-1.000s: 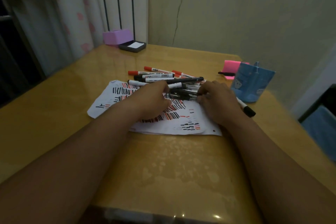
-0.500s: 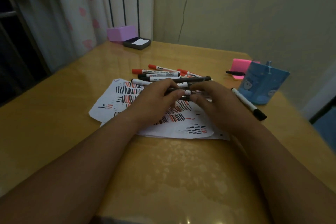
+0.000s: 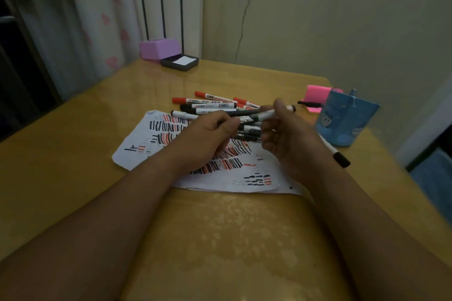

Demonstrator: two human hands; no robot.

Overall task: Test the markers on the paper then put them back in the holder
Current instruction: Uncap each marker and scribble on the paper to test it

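Note:
A white paper (image 3: pixel 151 144) covered in red and black strokes lies on the yellow table. Behind it sits a pile of red and black markers (image 3: pixel 210 104). My left hand (image 3: pixel 208 134) and my right hand (image 3: pixel 286 134) are raised over the paper, and together they hold one white-barrelled marker (image 3: pixel 263 116) between them, left fingers pinching one end, right fingers gripping the other. More black markers lie under the hands. Another black-capped marker (image 3: pixel 338 155) lies by my right wrist. The blue holder (image 3: pixel 344 122) stands at the right.
A pink sticky-note pad (image 3: pixel 315 96) with a black pen (image 3: pixel 309 104) on it sits behind the holder. A purple box (image 3: pixel 159 47) and a dark ink pad (image 3: pixel 179 62) are at the far left corner. The table's right edge is near the holder.
Both hands have lifted off the pile with one marker between them. The right hand rose and turned toward the holder side; the view also shifted a little.

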